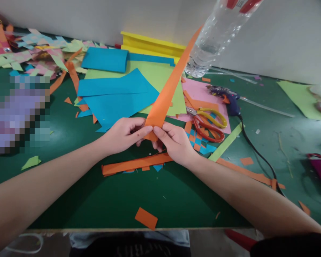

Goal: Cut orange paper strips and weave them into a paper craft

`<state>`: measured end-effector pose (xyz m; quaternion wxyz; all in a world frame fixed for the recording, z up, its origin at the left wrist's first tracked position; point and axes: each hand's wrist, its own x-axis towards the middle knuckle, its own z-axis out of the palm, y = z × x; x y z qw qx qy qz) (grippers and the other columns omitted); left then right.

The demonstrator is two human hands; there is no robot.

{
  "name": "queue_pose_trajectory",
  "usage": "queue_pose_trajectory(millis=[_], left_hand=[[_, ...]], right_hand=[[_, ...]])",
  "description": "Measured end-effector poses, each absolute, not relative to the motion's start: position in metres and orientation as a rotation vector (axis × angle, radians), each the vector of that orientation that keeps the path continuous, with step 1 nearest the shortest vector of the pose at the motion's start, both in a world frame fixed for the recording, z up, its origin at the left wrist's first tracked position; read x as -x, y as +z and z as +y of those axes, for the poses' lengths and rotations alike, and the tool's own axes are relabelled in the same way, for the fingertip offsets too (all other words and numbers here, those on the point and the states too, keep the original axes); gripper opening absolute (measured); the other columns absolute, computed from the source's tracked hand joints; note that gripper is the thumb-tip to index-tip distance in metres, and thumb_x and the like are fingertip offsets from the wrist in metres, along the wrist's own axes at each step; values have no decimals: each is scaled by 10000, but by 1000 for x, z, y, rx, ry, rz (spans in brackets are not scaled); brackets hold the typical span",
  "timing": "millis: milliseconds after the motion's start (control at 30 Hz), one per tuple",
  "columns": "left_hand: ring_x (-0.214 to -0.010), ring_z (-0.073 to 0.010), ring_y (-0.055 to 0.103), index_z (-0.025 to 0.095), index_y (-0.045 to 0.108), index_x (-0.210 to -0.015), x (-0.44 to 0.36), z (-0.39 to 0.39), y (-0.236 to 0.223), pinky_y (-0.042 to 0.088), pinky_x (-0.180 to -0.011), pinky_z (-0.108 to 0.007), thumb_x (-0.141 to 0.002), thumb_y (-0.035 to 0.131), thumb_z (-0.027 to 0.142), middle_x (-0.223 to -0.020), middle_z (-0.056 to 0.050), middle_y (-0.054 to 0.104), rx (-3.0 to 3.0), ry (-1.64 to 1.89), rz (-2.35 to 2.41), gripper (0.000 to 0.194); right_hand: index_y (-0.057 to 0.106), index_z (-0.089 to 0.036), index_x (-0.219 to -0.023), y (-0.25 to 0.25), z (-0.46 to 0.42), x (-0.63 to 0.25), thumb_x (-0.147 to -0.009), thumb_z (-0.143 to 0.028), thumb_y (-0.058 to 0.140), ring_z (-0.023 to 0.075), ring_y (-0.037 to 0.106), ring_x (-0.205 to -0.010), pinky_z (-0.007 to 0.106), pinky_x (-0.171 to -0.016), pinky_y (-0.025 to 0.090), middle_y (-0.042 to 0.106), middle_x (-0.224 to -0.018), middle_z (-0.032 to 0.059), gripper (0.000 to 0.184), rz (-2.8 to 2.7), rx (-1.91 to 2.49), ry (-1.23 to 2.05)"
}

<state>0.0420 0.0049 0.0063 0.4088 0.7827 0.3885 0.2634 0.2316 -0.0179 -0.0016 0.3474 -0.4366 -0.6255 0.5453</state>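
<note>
Between both hands an orange paper strip (169,87) rises at a slant toward the upper right, its far end in front of the water bottle. My left hand (128,135) pinches the strip's lower end, thumb on top. From the other side my right hand (175,141) pinches the same end, the two thumb tips almost meeting. Just below the hands lies a folded orange strip (133,165) on the green table. Blue paper sheets (117,100) are spread behind my left hand, and red-and-yellow-handled scissors (207,123) lie to the right of my right hand.
A clear water bottle (214,39) stands at the back by the wall. A glue gun (231,101) with a black cord rests at the right. Paper scraps (40,53) are heaped at the back left. An orange paper piece (146,218) lies near the table's front edge.
</note>
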Motion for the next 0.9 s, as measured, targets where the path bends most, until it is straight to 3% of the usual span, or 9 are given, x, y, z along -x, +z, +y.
queue_pose_trajectory(millis=[433,900], left_hand=[[-448,-85,501,161,597,-732,-42,4,6,355,-461,-200,-982,453,410,-532,20,586,-1972,666,981,382],[-457,-93,518,166,575,-701,-42,4,6,357,-463,-212,-979,451,424,-533,15,588,-1974,657,994,399]], right_hand=[[559,-181,-852,-4,-16,-232,-938,-493,521,67,516,-474,215,-465,423,583,-593,-40,326,-1630,1112,1471],[512,-192,-734,-3,-16,-232,-956,-496,490,68,532,-473,218,-474,431,603,-583,-25,376,-1651,1131,1432]])
